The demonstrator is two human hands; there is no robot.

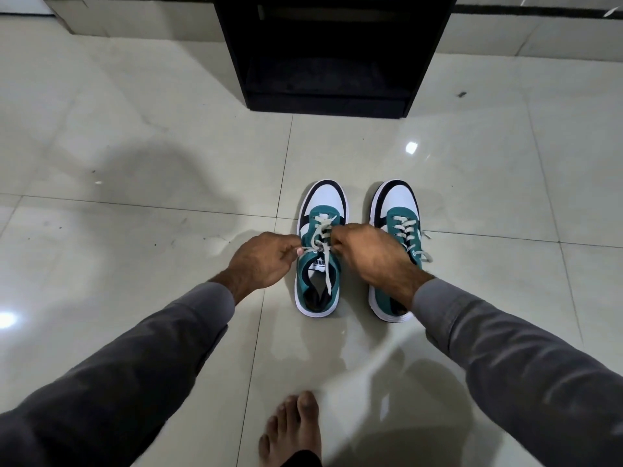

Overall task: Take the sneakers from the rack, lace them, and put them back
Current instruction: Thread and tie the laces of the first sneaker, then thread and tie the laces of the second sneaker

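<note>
Tiled floor [135, 163]; left sneaker [318, 264] lace [315, 242] pinched between both hands' fingers [296, 252], closed.

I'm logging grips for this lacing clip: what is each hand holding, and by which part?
Both pinch the lace of the left sneaker: the left hand a strand by the tongue, the right hand a strand over the upper eyelets.

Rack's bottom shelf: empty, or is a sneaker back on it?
Empty as far as visible: the rack shelf shows only dark board, and both sneakers stand on the floor.
</note>
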